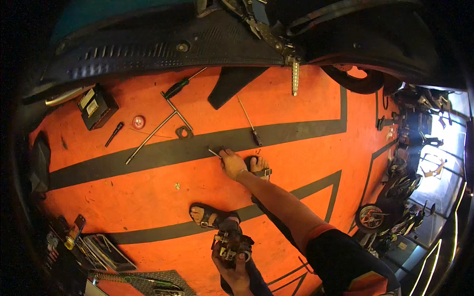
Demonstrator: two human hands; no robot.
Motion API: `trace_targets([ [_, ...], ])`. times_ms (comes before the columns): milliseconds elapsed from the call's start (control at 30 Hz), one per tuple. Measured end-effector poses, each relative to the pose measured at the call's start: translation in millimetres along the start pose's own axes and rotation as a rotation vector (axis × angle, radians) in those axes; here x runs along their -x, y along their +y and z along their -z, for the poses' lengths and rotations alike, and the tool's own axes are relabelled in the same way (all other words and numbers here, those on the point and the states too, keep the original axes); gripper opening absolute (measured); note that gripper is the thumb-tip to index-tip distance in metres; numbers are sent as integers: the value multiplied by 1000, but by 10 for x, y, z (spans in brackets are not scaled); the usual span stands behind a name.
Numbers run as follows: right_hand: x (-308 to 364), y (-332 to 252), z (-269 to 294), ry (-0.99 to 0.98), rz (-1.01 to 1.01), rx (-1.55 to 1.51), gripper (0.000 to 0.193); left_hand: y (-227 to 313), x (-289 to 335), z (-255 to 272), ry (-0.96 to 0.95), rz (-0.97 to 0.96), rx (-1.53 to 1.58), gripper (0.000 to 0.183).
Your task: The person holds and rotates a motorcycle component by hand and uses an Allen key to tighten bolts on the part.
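My left hand (232, 269), low in the middle, is closed around a carburetor (231, 246), a dark, brassy metal body that covers some of the fingers. My right hand (234, 165) reaches down to the floor beside my sandalled right foot. Its fingers are closed on a short silver rod (214, 153), whose other end is hidden in the grip. Just beyond that hand lies a screwdriver (256, 138) with a dark handle. Left of it, a T-handle wrench (153, 137) rests near a small dark flange (183, 131).
A motorcycle (148, 47) spans the top, its footpeg (295, 79) jutting out. On the orange floor lie a battery (98, 107), a green-and-black screwdriver (176, 89), a red round item (138, 122) and a black panel (234, 84). A tool tray (109, 251) sits lower left; motorcycles (373, 217) stand right.
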State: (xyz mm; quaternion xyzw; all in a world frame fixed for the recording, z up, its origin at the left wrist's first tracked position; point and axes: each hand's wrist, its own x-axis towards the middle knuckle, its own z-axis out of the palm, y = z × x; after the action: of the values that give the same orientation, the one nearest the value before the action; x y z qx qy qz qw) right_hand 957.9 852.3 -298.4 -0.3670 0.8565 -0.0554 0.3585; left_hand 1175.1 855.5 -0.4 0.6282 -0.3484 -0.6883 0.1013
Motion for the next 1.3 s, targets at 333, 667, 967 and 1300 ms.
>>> trace_targets([
  [333, 259, -371, 2077, 470, 337, -142, 18, 280, -20, -358, -79, 31, -77, 76],
  [667, -1103, 279, 3850, 736, -158, 271, 23, 420, -56, -421, -51, 15, -47, 76],
  [967, -1278, 359, 3910, 522, -239, 499, 24, 773, -139, -215, 35, -65, 186, 79],
  [1300, -729, 142, 3829, 739, 398, 182, 36, 1394, -700, 42, -150, -371, 273, 87],
])
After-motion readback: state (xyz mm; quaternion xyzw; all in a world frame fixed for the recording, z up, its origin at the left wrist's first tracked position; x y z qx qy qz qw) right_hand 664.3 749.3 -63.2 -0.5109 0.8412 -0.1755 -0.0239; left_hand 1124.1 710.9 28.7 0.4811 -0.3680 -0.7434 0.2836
